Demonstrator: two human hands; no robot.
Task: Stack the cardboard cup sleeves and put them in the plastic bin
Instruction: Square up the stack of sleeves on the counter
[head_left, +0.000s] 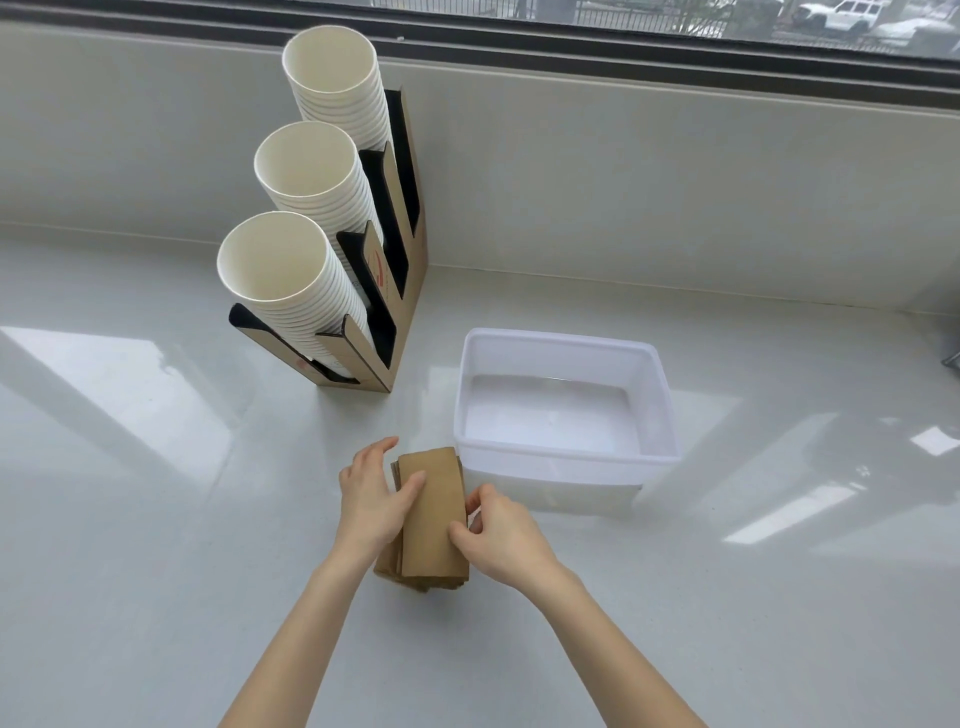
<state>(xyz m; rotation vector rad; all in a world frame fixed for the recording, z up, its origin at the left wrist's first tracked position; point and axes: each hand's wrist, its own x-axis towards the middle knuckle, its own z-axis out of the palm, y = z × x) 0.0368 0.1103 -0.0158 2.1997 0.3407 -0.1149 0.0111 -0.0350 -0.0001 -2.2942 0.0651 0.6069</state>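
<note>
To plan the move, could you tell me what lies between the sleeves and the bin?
Nothing: in the head view, the sleeves almost touch the bin.

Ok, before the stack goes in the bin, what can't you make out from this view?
- Head view: the sleeve count; the stack of sleeves shows only its top face and edges, and the left hand and right hand cover its sides.
- The plastic bin near wall is frosted, so what lies behind it is unclear.
- A metal object is cut off by the right edge.
</note>
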